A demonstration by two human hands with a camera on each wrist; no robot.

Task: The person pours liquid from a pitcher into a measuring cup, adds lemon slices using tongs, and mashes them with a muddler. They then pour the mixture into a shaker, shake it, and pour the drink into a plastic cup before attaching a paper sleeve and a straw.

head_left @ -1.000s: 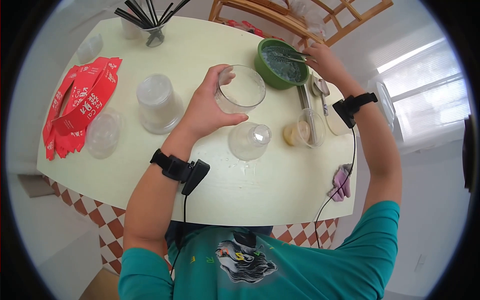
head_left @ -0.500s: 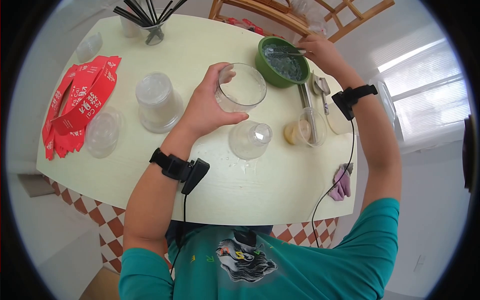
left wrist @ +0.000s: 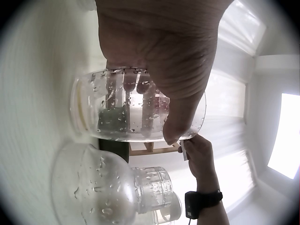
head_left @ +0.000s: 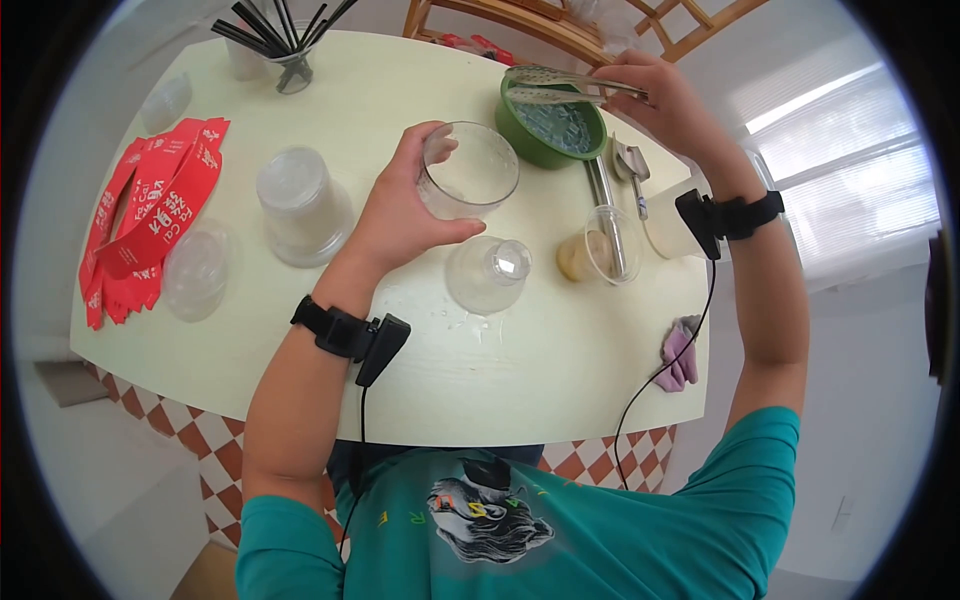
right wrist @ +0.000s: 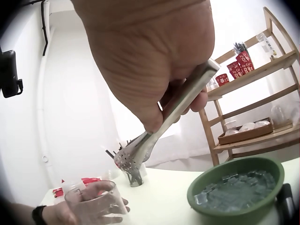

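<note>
My left hand (head_left: 405,200) grips a clear cup (left wrist: 112,108) around its side, thumb on the near side and fingers on the far side. Water drops and dark markings show on its wall. My right hand (head_left: 660,100) holds metal tongs (right wrist: 173,108) with perforated heads, raised over the rim of a green bowl (head_left: 540,152). Ice cubes (right wrist: 239,190) lie in water in that bowl. I cannot tell whether the tong heads hold anything. Below the cup, a clear domed vessel (head_left: 485,278) stands narrow end up, wet with drops.
Right of the dome are a plastic cup (head_left: 612,250) with yellowish contents, a metal scoop (head_left: 632,162) and a purple cloth (head_left: 680,355). Stacked clear cups (head_left: 295,185), red printed sleeves (head_left: 150,215) and black straws (head_left: 285,30) stand or lie on the left.
The tongs, earlier down among the ice, have come up out of the bowl and over its left rim with my right hand. My left hand keeps its grip on the cup.
</note>
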